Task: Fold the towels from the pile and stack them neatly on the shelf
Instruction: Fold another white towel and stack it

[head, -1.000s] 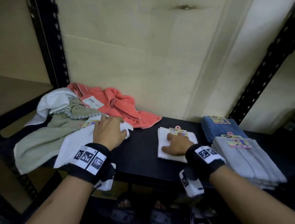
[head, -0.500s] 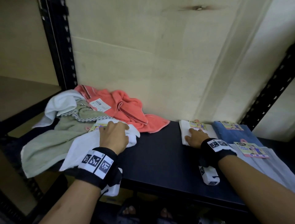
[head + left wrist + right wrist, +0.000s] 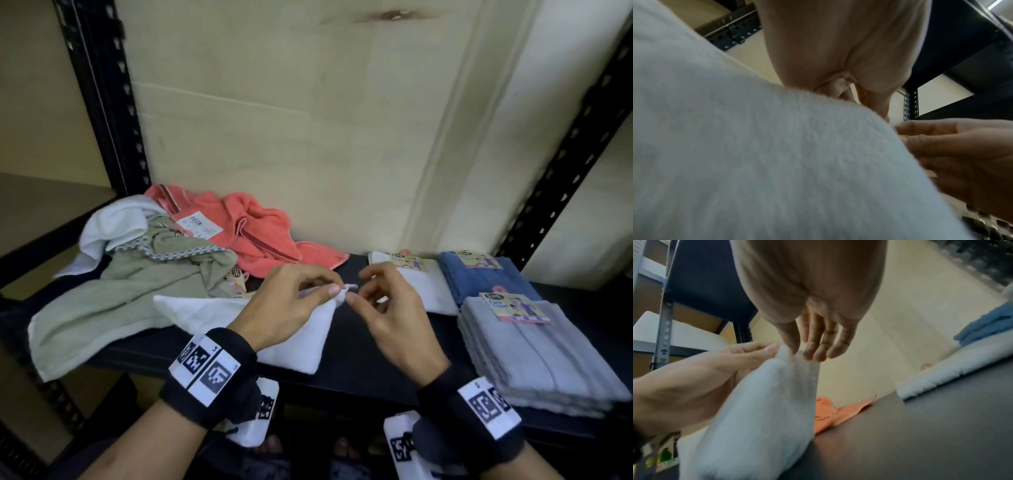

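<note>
Both hands meet at the middle of the black shelf (image 3: 359,363). The left hand (image 3: 284,305) pinches a raised corner of one white towel (image 3: 212,313) between thumb and fingertips, and the cloth drapes down from that corner to the shelf front at about seven o'clock from the pinch. The right hand (image 3: 394,308) comes in from three o'clock, thumb and fingers narrowed on that same corner; the right wrist view shows the thumb touching the cloth, with the other fingertips (image 3: 819,353) lying against it.

Now the count. The loose pile sits at ten o'clock from the hands and holds three more towels: one sage-green towel (image 3: 113,291) spread toward the shelf's left edge, one coral towel (image 3: 260,240) bunched against the back wall with a white price tag on it, and one further white towel (image 3: 113,222) tucked behind the green.

Over at two o'clock, three folded lots: one folded white towel (image 3: 424,284) just beside the right hand, one folded blue towel (image 3: 479,277) touching it on its far side, and one grey stack (image 3: 534,349) at three o'clock; its layers are too fine to count. Each of the three carries a printed label.
</note>
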